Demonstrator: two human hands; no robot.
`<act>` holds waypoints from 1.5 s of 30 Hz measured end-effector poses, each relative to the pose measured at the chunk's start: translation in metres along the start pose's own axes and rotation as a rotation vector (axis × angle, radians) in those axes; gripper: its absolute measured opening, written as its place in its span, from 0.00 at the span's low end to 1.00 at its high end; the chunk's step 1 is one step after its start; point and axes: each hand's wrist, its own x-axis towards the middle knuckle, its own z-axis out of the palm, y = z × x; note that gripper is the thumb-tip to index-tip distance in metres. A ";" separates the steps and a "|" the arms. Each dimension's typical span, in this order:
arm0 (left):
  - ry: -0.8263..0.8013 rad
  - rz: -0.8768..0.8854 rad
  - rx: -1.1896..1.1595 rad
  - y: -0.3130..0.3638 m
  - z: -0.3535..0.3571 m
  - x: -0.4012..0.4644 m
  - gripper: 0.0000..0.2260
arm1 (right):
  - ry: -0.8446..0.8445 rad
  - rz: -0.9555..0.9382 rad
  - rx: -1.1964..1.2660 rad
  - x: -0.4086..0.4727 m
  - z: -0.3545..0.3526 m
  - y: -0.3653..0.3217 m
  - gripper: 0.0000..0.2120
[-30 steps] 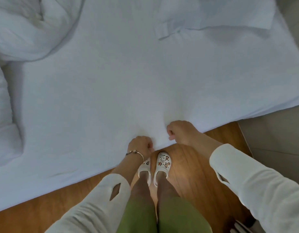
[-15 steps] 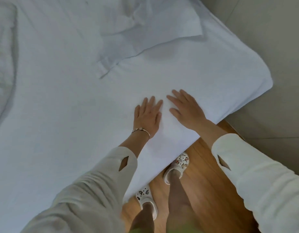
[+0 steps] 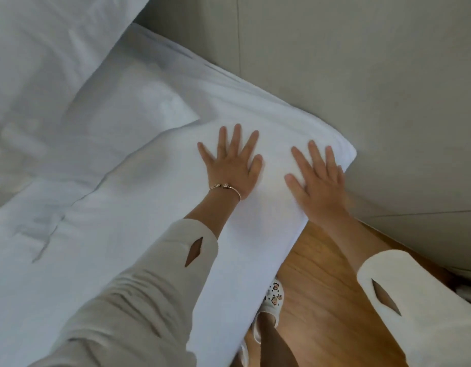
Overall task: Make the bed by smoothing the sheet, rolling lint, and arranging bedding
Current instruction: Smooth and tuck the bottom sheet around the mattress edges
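Note:
A white sheet (image 3: 128, 234) covers the mattress and reaches to its near right corner (image 3: 345, 149). My left hand (image 3: 233, 162), with a thin bracelet at the wrist, lies flat on the sheet with fingers spread. My right hand (image 3: 317, 178) lies flat beside it, fingers straight, close to the corner and the bed's near edge. Both palms press on the sheet. A white pillow (image 3: 78, 120) lies on the bed to the left of my hands, its corner a short way from my left fingertips.
More white bedding (image 3: 43, 30) fills the upper left. A grey wall (image 3: 361, 75) runs along the right side of the bed, right beside the corner. Wooden floor (image 3: 321, 300) shows below the bed edge, with my foot in a white clog (image 3: 272, 300) on it.
One second ago both hands were curled at the bed's near edge. They then opened flat on the sheet and have slid toward the right corner, moving farther apart.

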 end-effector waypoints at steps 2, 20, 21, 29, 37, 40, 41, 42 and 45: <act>-0.021 0.066 0.022 0.012 -0.006 0.025 0.24 | 0.014 0.178 0.164 0.017 -0.009 0.010 0.27; -0.033 0.159 -0.202 0.008 -0.061 0.168 0.06 | 0.331 0.902 1.218 0.087 -0.035 0.035 0.07; 0.005 0.161 -0.160 0.011 -0.060 0.166 0.06 | 0.360 0.912 1.209 0.085 -0.036 0.035 0.06; 0.497 0.089 -0.463 0.040 -0.038 0.138 0.05 | 0.604 0.839 0.895 0.077 -0.028 0.047 0.06; 0.308 0.157 -0.471 0.037 -0.027 0.129 0.15 | 0.207 0.808 0.456 0.080 -0.026 0.031 0.14; 0.401 0.220 -0.471 0.020 -0.019 0.105 0.20 | 0.497 0.397 0.111 0.057 -0.035 0.004 0.17; 0.404 0.199 -0.374 0.015 -0.016 0.098 0.19 | 0.521 0.165 0.103 0.050 -0.035 -0.006 0.18; 0.348 0.153 -0.268 0.012 -0.015 0.092 0.19 | 0.422 -0.076 0.097 0.045 -0.032 -0.012 0.20; 0.077 0.089 -0.096 0.004 -0.015 0.089 0.23 | 0.020 -0.249 -0.017 0.028 -0.015 -0.010 0.23</act>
